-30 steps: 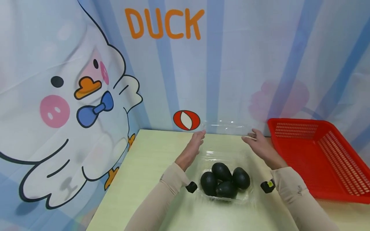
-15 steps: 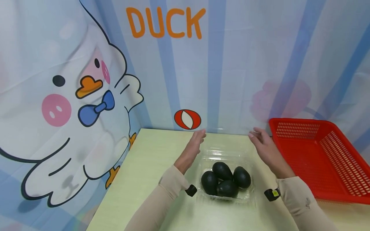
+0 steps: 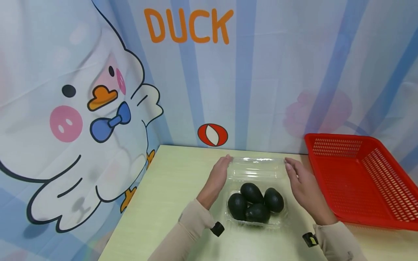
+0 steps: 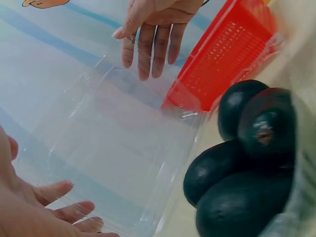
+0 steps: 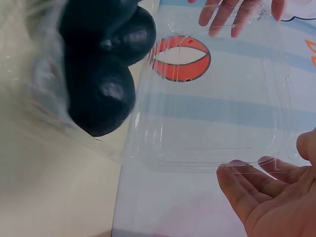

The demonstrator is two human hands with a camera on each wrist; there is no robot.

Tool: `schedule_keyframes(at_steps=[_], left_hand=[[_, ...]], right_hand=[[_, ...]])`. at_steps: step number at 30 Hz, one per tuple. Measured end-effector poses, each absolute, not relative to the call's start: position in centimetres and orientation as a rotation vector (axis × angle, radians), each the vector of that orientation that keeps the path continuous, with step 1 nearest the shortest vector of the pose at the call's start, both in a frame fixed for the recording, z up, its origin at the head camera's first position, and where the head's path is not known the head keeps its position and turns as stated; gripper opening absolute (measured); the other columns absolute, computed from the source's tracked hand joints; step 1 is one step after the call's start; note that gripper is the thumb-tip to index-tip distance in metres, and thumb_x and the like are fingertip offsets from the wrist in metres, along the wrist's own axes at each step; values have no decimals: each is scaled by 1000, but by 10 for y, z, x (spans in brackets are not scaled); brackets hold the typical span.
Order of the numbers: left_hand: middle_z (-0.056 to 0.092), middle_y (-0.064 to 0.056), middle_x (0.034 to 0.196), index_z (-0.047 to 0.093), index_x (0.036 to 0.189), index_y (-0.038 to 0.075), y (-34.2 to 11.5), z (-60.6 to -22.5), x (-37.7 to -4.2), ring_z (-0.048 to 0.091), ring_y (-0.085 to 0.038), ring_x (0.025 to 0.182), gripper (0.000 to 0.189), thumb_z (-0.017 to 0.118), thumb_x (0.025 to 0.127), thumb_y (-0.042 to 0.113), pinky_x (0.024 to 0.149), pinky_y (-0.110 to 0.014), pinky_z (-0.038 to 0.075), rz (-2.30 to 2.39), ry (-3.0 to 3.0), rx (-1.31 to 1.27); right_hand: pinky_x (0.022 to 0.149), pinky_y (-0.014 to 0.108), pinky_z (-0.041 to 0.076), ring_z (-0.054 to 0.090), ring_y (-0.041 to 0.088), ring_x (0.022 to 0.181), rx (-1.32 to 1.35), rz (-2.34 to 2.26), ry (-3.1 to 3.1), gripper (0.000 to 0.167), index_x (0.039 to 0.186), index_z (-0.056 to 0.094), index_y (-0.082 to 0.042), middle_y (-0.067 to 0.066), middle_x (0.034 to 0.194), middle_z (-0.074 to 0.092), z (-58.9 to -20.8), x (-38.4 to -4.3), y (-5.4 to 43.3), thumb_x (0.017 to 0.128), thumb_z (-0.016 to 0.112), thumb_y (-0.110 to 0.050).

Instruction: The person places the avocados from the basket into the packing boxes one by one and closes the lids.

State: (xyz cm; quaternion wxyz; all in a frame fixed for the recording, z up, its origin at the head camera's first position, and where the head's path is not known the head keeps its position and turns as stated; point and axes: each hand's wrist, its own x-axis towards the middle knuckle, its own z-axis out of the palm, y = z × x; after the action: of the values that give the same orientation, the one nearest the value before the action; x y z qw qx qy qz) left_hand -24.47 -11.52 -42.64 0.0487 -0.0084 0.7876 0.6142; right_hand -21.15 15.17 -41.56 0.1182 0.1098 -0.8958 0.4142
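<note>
A clear plastic clamshell box stands on the table with several dark, egg-shaped fruits, apparently avocados, in its base. Its hinged lid is raised on the far side, tilted over the base. My left hand is at the lid's left side, fingers extended along its edge. At the opposite side, my right hand has its fingertips by the lid's corner. In the left wrist view the fingers look fairly straight against the lid; the right wrist view shows gently bent fingers beside the lid's rim.
A red plastic basket with perforated walls is at the right, close to my right forearm. Behind the pale table hangs a printed cloth backdrop with a duck drawing.
The lid has tipped from near the backdrop toward the fruits. Both hands have moved nearer to me with it, and my right hand has shifted a little to the right.
</note>
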Motion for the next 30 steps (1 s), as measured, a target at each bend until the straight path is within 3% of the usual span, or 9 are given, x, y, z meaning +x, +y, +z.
schedule_keyframes(at_steps=[6,15,19,24,30], left_hand=[[44,-6,157,43,154,16,-119,-439,-224,35,-28,149,62,32,106,55,122,-55,23,1847,2389,-52],[29,-13,166,29,160,10,-126,-463,-197,22,-36,154,74,35,105,58,121,-61,17,1818,2315,-47],[26,-16,166,22,162,11,-127,-466,-186,22,-38,153,72,37,106,53,119,-62,23,1837,2251,-48],[26,-22,165,22,162,9,-128,-467,-175,31,-45,148,71,45,105,46,106,-65,41,1842,2217,-62],[21,-21,166,20,162,10,-133,-468,-167,32,-47,146,76,51,103,46,91,-53,55,1852,2121,-56]], right_hand=[[103,61,43,49,47,133,331,1263,-2719,59,154,36,2,28,152,45,-419,-194,155,110,41,-36],[98,52,47,48,50,135,383,1257,-2792,63,155,36,3,30,154,41,-423,-175,162,106,53,-34],[99,54,48,43,51,138,353,1281,-2874,72,156,32,2,29,157,37,-426,-169,164,104,57,-41],[99,55,50,43,52,137,326,1310,-2960,76,153,37,5,31,154,41,-428,-164,163,99,64,-42],[97,54,52,48,53,133,267,1340,-3060,69,148,42,8,33,147,47,-433,-165,164,98,67,-33]])
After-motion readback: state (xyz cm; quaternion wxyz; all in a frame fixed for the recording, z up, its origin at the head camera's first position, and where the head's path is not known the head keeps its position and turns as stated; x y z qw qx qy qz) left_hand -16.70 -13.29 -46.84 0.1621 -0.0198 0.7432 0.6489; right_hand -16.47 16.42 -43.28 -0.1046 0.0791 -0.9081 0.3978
